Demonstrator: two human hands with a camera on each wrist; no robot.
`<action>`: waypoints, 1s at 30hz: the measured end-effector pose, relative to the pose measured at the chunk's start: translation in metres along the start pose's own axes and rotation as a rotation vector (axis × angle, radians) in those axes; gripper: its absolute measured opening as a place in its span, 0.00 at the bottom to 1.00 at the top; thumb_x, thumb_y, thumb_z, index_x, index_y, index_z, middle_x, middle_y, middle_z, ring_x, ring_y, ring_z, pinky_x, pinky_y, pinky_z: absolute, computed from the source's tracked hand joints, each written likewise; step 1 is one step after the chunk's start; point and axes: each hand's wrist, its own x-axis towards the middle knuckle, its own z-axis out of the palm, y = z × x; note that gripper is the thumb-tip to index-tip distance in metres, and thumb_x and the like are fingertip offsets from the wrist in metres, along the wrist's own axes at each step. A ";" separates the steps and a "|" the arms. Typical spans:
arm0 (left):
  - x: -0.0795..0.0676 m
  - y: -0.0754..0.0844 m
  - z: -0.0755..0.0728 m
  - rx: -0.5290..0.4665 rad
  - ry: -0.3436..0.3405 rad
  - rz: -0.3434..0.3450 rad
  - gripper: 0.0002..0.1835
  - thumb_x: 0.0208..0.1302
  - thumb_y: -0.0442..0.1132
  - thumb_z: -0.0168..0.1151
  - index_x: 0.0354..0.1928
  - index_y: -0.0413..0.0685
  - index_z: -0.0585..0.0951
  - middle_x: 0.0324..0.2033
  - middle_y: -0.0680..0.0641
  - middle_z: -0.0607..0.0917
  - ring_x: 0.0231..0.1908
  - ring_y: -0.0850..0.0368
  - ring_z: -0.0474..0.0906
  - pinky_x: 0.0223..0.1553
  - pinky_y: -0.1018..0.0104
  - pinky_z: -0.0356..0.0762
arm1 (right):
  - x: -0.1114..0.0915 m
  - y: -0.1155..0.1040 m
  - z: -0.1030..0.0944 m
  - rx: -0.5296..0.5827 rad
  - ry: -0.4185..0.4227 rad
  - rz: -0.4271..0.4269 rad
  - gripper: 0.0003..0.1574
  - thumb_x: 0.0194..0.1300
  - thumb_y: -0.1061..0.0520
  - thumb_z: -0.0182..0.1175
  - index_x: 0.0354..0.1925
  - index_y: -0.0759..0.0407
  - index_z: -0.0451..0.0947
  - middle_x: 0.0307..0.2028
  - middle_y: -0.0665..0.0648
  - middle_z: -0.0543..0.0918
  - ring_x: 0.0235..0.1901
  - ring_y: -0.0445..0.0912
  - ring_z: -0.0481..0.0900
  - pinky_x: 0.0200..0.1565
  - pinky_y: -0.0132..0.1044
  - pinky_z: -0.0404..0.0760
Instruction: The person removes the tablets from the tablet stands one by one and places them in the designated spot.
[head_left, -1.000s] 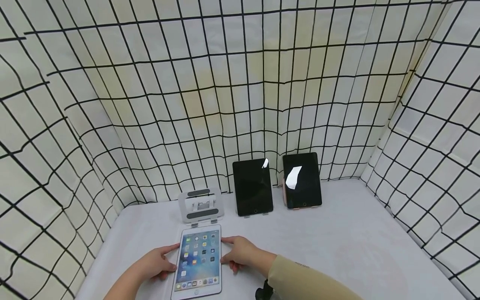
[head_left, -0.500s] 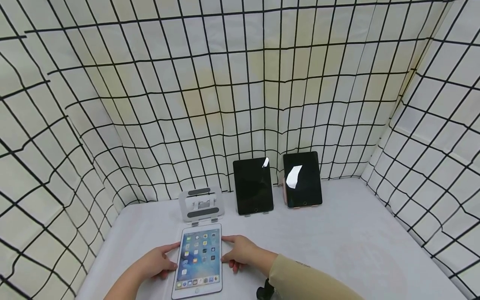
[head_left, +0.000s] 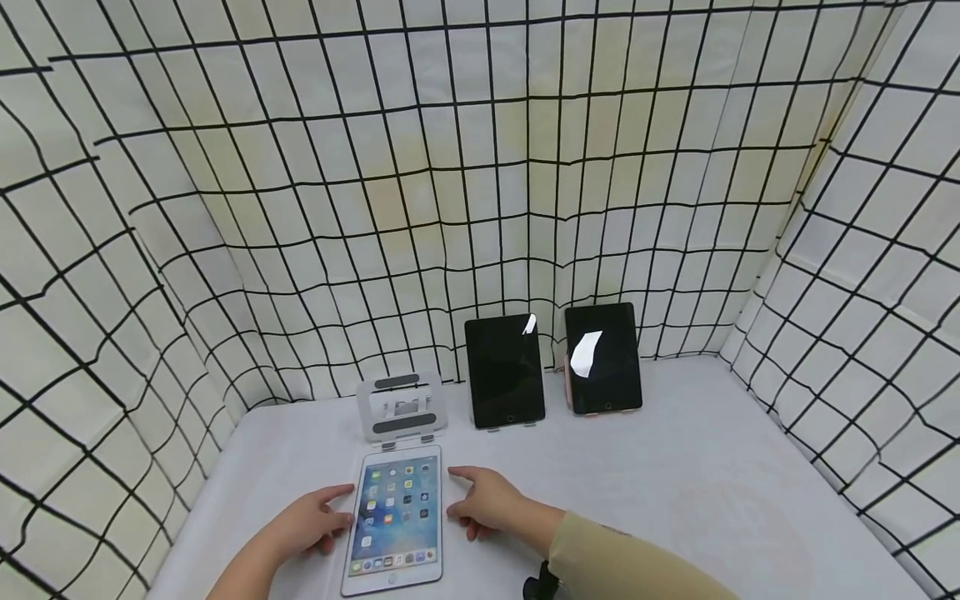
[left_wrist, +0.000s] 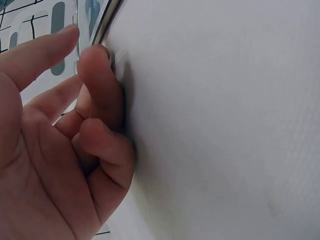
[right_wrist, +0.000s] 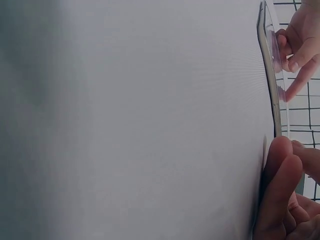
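Note:
A white-framed tablet (head_left: 393,521) lies face up on the white tabletop with its home screen lit. My left hand (head_left: 303,523) is beside its left edge, the index finger and thumb pointing at it, the other fingers bent. Across from it, my right hand (head_left: 491,502) stands a small gap off the right edge, index finger stretched out and thumb below. The left wrist view shows the left fingertips near the tablet's rim (left_wrist: 104,22). A white tablet stand (head_left: 405,422) with grey pads stands just behind the tablet.
Two black tablets (head_left: 505,371) (head_left: 603,358) lean upright on stands at the back, screens dark. White walls (head_left: 480,192) with a black grid surround the table (head_left: 675,500). A small black object (head_left: 540,583) is at my right wrist.
My right hand has drawn back to the right, off the tablet's edge. My left fingertips have eased slightly leftward from the other edge. The tablet has stayed put.

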 end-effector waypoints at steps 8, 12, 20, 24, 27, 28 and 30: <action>0.000 0.001 0.002 -0.036 0.097 0.073 0.29 0.68 0.41 0.61 0.68 0.38 0.70 0.29 0.49 0.81 0.26 0.54 0.76 0.29 0.62 0.73 | -0.005 0.005 -0.009 -0.004 0.003 -0.023 0.31 0.59 0.55 0.72 0.60 0.48 0.77 0.23 0.55 0.82 0.15 0.46 0.78 0.20 0.33 0.75; -0.001 0.004 0.006 -0.057 0.131 0.093 0.26 0.69 0.40 0.59 0.66 0.39 0.72 0.29 0.49 0.81 0.27 0.55 0.75 0.29 0.62 0.74 | -0.007 0.010 -0.018 -0.001 -0.013 -0.045 0.29 0.60 0.54 0.71 0.60 0.49 0.78 0.25 0.55 0.81 0.16 0.47 0.78 0.23 0.34 0.77; -0.002 0.016 0.015 -0.087 0.179 0.119 0.25 0.68 0.39 0.60 0.66 0.41 0.73 0.34 0.48 0.81 0.28 0.55 0.76 0.29 0.62 0.75 | -0.011 0.021 -0.038 0.032 0.002 -0.070 0.27 0.61 0.54 0.71 0.58 0.50 0.79 0.29 0.56 0.80 0.20 0.49 0.80 0.27 0.37 0.79; -0.001 0.025 0.020 -0.080 0.203 0.138 0.25 0.68 0.40 0.60 0.65 0.41 0.73 0.36 0.48 0.82 0.30 0.57 0.77 0.31 0.63 0.76 | -0.010 0.028 -0.049 0.038 0.027 -0.087 0.25 0.61 0.53 0.71 0.57 0.51 0.79 0.29 0.55 0.81 0.22 0.49 0.80 0.28 0.38 0.80; 0.000 0.031 0.024 -0.081 0.216 0.158 0.26 0.68 0.41 0.61 0.66 0.42 0.73 0.37 0.48 0.82 0.31 0.58 0.78 0.33 0.62 0.78 | -0.011 0.032 -0.058 0.037 0.042 -0.103 0.25 0.60 0.54 0.71 0.56 0.53 0.80 0.30 0.54 0.81 0.23 0.48 0.80 0.28 0.38 0.80; 0.001 0.033 0.026 -0.081 0.216 0.165 0.26 0.68 0.41 0.61 0.66 0.43 0.73 0.37 0.48 0.82 0.31 0.58 0.78 0.34 0.62 0.78 | -0.011 0.033 -0.061 0.037 0.046 -0.106 0.25 0.60 0.54 0.71 0.56 0.53 0.80 0.30 0.54 0.81 0.24 0.48 0.80 0.28 0.38 0.80; 0.002 0.036 0.029 -0.072 0.219 0.184 0.26 0.68 0.41 0.61 0.66 0.43 0.73 0.37 0.49 0.82 0.31 0.58 0.79 0.35 0.61 0.78 | -0.013 0.035 -0.067 0.044 0.054 -0.107 0.26 0.60 0.54 0.71 0.56 0.54 0.79 0.30 0.54 0.80 0.24 0.47 0.80 0.28 0.38 0.80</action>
